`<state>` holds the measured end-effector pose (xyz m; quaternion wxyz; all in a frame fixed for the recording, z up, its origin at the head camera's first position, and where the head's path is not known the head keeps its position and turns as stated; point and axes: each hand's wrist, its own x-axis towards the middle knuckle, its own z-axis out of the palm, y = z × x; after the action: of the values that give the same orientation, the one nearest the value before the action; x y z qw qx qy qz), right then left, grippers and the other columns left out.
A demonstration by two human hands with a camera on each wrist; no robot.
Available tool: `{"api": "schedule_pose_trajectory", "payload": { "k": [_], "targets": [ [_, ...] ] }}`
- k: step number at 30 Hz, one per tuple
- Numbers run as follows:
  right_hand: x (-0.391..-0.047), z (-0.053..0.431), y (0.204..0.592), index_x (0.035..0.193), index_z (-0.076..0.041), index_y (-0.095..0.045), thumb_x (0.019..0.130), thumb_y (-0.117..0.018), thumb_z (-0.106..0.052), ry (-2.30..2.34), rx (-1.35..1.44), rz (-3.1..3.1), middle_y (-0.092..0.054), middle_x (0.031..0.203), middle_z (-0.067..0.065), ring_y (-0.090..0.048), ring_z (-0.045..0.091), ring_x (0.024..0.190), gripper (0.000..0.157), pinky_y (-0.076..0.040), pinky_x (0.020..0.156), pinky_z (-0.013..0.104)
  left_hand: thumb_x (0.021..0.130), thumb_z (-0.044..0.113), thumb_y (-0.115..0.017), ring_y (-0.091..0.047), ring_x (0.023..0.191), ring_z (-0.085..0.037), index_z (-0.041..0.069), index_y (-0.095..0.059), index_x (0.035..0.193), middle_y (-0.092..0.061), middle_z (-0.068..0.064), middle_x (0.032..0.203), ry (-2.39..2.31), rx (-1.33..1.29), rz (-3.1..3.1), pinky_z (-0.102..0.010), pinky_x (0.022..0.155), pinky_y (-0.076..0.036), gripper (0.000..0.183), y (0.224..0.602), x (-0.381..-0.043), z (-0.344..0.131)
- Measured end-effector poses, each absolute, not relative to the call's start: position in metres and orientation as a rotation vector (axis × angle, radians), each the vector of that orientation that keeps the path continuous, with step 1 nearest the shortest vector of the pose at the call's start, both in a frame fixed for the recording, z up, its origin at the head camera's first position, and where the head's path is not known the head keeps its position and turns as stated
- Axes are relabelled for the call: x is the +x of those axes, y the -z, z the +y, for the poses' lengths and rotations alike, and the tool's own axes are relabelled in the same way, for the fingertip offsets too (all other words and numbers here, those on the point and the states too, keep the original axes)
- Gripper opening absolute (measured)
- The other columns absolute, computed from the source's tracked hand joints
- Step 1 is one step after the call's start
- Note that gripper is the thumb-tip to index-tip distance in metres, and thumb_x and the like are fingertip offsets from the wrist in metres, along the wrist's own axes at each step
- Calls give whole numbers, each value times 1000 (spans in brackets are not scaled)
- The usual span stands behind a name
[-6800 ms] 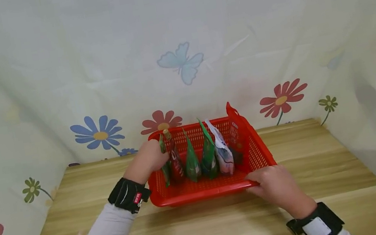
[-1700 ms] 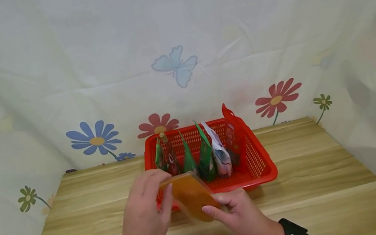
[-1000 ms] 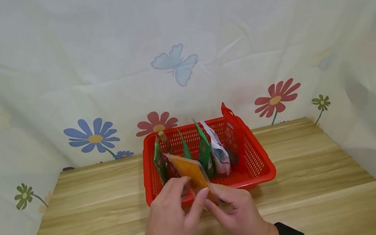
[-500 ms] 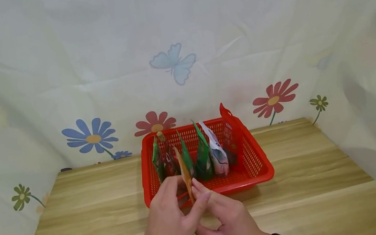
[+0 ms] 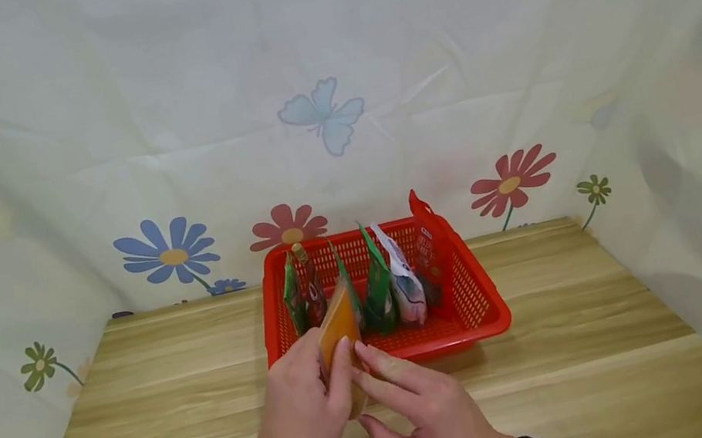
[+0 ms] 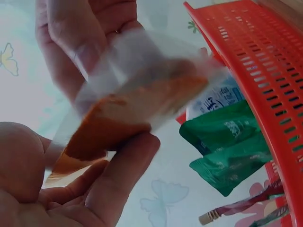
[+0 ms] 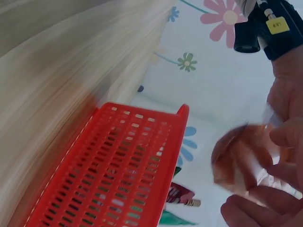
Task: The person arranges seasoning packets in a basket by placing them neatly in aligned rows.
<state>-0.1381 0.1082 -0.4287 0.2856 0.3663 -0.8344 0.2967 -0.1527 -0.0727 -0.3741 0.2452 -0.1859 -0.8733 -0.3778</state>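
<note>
In the head view, my left hand (image 5: 292, 405) pinches a flat clear bag of orange powder (image 5: 337, 325) between thumb and fingers. It is tilted over the near rim of a red plastic basket (image 5: 437, 348). My right hand (image 5: 437, 411) is close beside it, index and middle fingers extended to the bag's right side and thumb low near its bottom edge. From the left wrist view, the bag (image 6: 111, 125) shows loose transparent film above the powder, with right fingers (image 6: 87, 54) overlapping that film. Motion blurs the bag (image 7: 239, 158) in the right wrist view.
Inside the basket stand a green packet (image 5: 294, 295), a dark red bottle (image 5: 314, 296), two more green pouches (image 5: 378, 292), a white pouch (image 5: 408, 287) and a red bag (image 5: 429, 252). The basket is on a wood-grain table (image 5: 576, 336), before a flowered curtain (image 5: 343, 173).
Earlier my left hand was inside the basket, my right at its rim, and the bag lay on the table. Both hands then handled it, turning it edge-on; now its orange face shows again, tilted right.
</note>
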Motion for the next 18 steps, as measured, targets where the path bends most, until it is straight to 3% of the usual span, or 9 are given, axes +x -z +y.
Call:
{"api": "schedule_pose_trajectory", "payload": {
  "k": [5,8,13,16,18],
  "targets": [
    [-147,121,432,133,-18,-70,92,-77,-36,-758,929,-2258,-62,145,2,-65,18,127,45,-57,99,38,94,17,-74,-72,65,-13,5,-70,86,-74,-4,77,913,-478,-2446,-14,57,-55,15,372,-153,-76],
    [-156,133,434,126,-18,-74,90,-79,-38,-707,851,-2320,-64,143,0,-66,18,125,41,-58,98,42,94,18,-73,-61,52,-6,8,-63,74,-63,2,61,854,-465,-2493,-9,51,-46,24,372,-153,-79],
    [-176,160,440,115,-17,-79,77,-90,-40,-591,754,-2438,-69,137,1,-68,19,122,46,-58,97,40,95,19,-72,-40,45,0,13,-54,66,-47,8,52,798,-416,-2561,-11,45,-37,35,371,-155,-87],
    [-187,178,444,114,-16,-79,73,-91,-45,-537,728,-2524,-71,132,4,-71,22,117,51,-60,91,41,96,20,-71,-41,45,-2,12,-53,65,-47,7,52,773,-371,-2598,-11,45,-38,36,369,-158,-94],
    [-193,188,446,114,-18,-79,76,-85,-55,-499,716,-2580,-74,126,4,-73,22,112,53,-61,88,41,96,21,-70,-46,45,-3,11,-56,68,-50,5,53,766,-339,-2618,-11,46,-41,34,367,-161,-100]
  ]
}}
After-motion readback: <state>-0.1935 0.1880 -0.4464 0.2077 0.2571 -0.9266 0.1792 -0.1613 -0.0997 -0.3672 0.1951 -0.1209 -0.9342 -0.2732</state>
